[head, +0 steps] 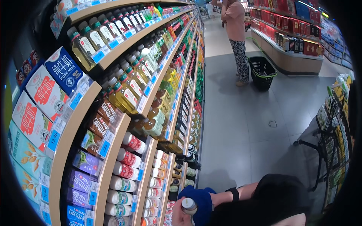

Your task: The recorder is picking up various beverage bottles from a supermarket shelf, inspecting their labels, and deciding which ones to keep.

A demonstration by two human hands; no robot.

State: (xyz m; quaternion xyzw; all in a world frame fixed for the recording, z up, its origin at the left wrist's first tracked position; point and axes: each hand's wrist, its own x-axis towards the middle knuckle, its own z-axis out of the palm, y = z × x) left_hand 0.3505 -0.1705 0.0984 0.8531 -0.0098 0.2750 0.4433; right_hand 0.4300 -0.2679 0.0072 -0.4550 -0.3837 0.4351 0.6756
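At the bottom of the head view, my left hand (178, 215) grips a small bottle (189, 205) with a pale cap turned towards me. Around the bottle's far side bunches a blue cloth (201, 199). My right forearm, wearing a black wristband, reaches into this cloth; the right hand itself is mostly covered by it and seems to hold it against the bottle. Close by on the left, lower shelves carry white plastic bottles (122, 184) and small bottles with orange and red labels (154, 182).
Tiered shelves hold milk cartons (42, 93), purple drink cartons (80, 180) and bottled drinks (124, 90). A person (237, 34) stands in the aisle beside a black shopping basket (261, 72). Right of me is a black wire cart (325, 135). A display counter (291, 62) stands beyond.
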